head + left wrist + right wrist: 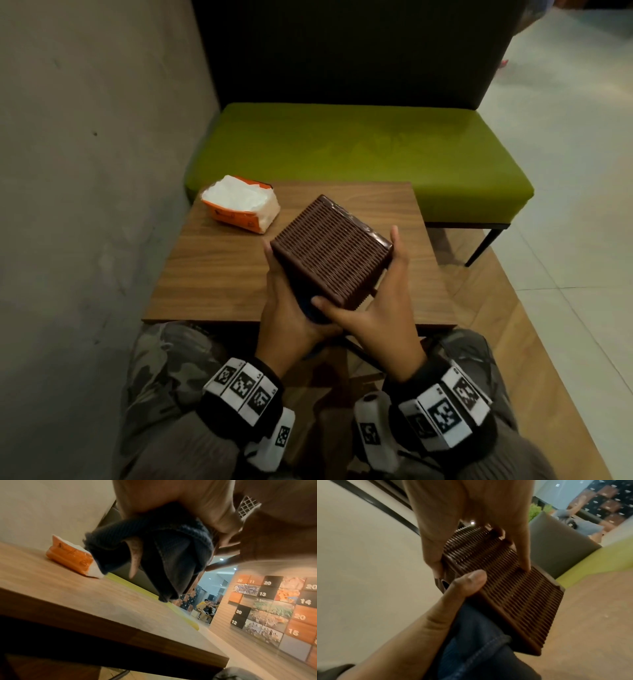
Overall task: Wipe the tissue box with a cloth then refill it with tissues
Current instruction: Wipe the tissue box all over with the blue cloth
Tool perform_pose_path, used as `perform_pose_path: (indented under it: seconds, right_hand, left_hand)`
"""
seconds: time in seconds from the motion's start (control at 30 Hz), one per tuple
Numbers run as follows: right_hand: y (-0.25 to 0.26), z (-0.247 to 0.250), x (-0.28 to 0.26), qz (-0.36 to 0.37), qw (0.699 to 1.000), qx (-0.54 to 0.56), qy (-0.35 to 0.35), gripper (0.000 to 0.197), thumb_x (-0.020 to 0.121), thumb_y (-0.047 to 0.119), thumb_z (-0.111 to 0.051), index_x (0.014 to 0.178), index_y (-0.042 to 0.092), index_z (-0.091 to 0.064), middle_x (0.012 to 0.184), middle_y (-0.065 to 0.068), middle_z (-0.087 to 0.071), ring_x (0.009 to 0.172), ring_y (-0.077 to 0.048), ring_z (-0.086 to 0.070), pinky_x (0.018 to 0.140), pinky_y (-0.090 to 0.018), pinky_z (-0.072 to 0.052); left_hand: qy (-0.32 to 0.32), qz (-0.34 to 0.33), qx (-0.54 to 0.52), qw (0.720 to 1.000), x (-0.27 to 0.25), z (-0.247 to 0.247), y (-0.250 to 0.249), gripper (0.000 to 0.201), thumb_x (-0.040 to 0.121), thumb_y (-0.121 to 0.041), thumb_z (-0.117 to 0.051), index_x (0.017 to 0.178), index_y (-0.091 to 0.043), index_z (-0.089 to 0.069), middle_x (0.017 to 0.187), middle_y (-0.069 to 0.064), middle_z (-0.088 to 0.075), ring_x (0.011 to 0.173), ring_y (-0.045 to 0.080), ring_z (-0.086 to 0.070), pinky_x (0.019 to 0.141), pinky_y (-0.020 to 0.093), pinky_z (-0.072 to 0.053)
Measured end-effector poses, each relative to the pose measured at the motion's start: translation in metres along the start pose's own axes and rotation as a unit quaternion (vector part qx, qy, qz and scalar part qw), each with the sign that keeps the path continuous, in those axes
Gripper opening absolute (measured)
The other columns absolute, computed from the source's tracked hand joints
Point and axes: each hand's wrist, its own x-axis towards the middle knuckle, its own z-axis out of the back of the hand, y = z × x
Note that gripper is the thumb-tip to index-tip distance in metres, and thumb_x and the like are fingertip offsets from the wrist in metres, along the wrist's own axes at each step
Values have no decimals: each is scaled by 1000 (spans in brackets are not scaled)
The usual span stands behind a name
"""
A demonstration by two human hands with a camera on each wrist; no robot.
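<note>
A brown ribbed tissue box point(330, 250) is lifted, tilted, above the near part of the wooden table point(212, 267). My right hand point(373, 308) grips it, thumb point(467, 582) on the near corner and fingers along its right side. My left hand point(291, 318) is under the box's left side and holds a bunched dark blue cloth point(154, 547) against it; only a sliver of the cloth point(310, 311) shows from above. An opened orange pack of white tissues point(241, 204) lies at the table's far left corner. The box's opening is hidden.
A green bench seat point(359, 150) with a dark backrest stands just beyond the table. A grey wall point(85, 171) runs close along the left. Pale floor point(565, 171) lies to the right. My knees are under the table's near edge.
</note>
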Motion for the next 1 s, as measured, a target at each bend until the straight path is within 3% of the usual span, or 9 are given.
perform_pose_path:
  seconds: [0.17,0.23,0.33,0.4,0.5,0.6,0.67,0.8,1.0]
  right_hand:
    - [-17,11,0,-17,998,19,-54,107,44,50,-83,134,17,-35,126,10,-45,120,3,-45,98,-40,-49]
    - [-25,18,-1,-15,999,-9,-47,109,44,50,-84,134,16,-34,127,7,-46,120,-5,-47,97,-40,-49]
    - [-29,14,-6,14,999,-39,-24,100,48,48,-85,130,28,-31,128,4,-45,121,-10,-47,98,-42,-48]
    - [-36,14,-7,26,999,-32,-2,98,49,50,-84,129,32,-30,128,4,-46,121,-10,-47,99,-40,-47]
    - [-32,0,-8,8,1000,-9,7,101,52,59,-82,132,22,-33,129,0,-48,120,-12,-51,99,-35,-47]
    - [-12,-25,-12,-44,990,-119,-62,90,72,76,-59,134,14,-42,133,-8,-54,121,-18,-56,97,-37,-51]
    - [-18,-20,-17,25,988,-140,-68,82,69,53,-77,135,23,-37,134,-6,-51,123,-20,-54,95,-46,-51]
    - [-46,15,-21,84,995,-44,3,105,50,44,-87,135,27,-29,130,-3,-45,123,-19,-48,99,-45,-47]
    - [-34,10,-15,105,993,-38,-21,97,56,52,-81,135,26,-29,130,-3,-48,120,-17,-51,100,-40,-47]
  left_hand:
    - [117,8,50,992,5,31,11,123,54,-36,-88,143,-44,-3,144,-2,-36,131,12,-40,100,17,-39]
    - [34,47,13,998,9,49,9,81,71,-24,-79,135,-40,-32,129,-8,-47,125,15,-45,92,18,-44]
    - [-185,52,-105,976,23,60,-14,32,88,-37,-59,119,-32,-51,121,-7,-57,118,17,-54,100,44,-45]
    - [-240,-57,-85,965,25,54,-46,29,92,-39,-51,120,-31,-52,124,-7,-56,120,11,-52,106,37,-40]
    - [-108,-232,46,966,4,20,-81,40,90,-38,-52,129,-27,-49,139,1,-44,129,7,-41,106,20,-34]
    - [36,-388,322,863,-18,-7,-57,46,91,-39,-55,134,-30,-46,148,3,-37,137,21,-33,112,40,-26]
    - [28,-393,346,851,-7,4,-38,45,92,-41,-52,135,-29,-44,147,4,-40,137,25,-34,112,51,-25]
    - [-117,-220,205,946,14,23,-37,40,92,-34,-53,128,-17,-53,138,8,-49,129,20,-45,104,40,-39]
    - [44,-453,319,832,-23,20,-28,44,87,-27,-60,128,-17,-48,136,8,-42,128,25,-42,107,37,-37]
